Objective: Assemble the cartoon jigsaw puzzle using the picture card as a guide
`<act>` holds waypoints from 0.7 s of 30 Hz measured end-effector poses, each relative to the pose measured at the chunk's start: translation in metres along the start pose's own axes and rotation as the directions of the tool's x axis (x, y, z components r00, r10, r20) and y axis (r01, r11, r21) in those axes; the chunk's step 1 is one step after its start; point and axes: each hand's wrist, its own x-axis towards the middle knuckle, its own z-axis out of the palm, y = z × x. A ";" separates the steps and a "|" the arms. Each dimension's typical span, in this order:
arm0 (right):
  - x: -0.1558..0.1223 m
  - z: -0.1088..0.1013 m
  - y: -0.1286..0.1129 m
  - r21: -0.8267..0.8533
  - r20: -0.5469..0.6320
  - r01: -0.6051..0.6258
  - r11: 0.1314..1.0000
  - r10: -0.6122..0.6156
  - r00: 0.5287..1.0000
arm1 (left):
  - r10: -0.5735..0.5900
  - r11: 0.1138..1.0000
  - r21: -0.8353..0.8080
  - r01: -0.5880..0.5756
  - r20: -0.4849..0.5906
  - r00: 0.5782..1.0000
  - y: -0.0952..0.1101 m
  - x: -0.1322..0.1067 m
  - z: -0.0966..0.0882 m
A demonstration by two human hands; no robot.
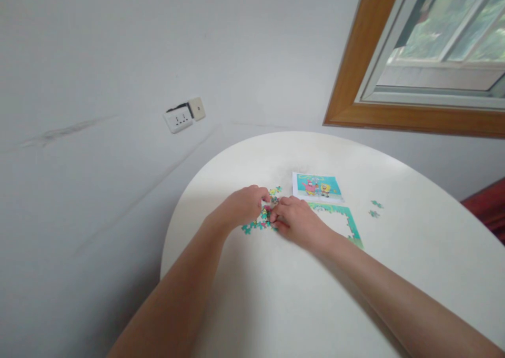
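A loose pile of small jigsaw pieces [260, 222], mostly green with some pink and yellow, lies on the white round table. My left hand [246, 205] is at the pile's upper left, fingers curled and closed; what they hold, if anything, is hidden. From the right, my right hand [296, 218] reaches into the pile, thumb and fingers pinched at a jigsaw piece. Partly behind my right hand and forearm lies a jigsaw frame [352, 225] with assembled green and teal edges and a white middle. Just beyond it is a printed cartoon picture [319, 187] on white paper.
Two loose green pieces [374, 208] lie apart on the right of the table [410, 274]. A grey-white wall with a socket [178, 119] stands behind. At upper right is a wood-framed window [345, 102]. Something red [487, 208] shows beyond the table's right edge.
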 end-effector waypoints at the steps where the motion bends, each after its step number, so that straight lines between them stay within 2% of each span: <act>1: 0.000 0.000 0.000 -0.010 -0.002 -0.003 1.000 0.003 1.000 | 0.001 1.000 0.002 -0.001 -0.001 1.000 0.000 0.000 0.000; 7: 0.000 -0.002 -0.001 -0.066 0.010 -0.014 0.998 0.015 1.000 | -0.015 0.999 0.032 0.016 -0.027 1.000 0.004 -0.001 -0.003; 13: 0.002 0.000 0.001 0.023 -0.016 -0.020 1.000 0.021 1.000 | -0.018 0.999 0.031 0.020 -0.058 0.998 0.006 0.001 -0.007; 21: 0.003 0.009 0.006 0.181 -0.124 0.042 0.983 -0.019 0.992 | -0.020 1.000 -0.007 0.019 -0.110 0.994 0.008 0.002 -0.007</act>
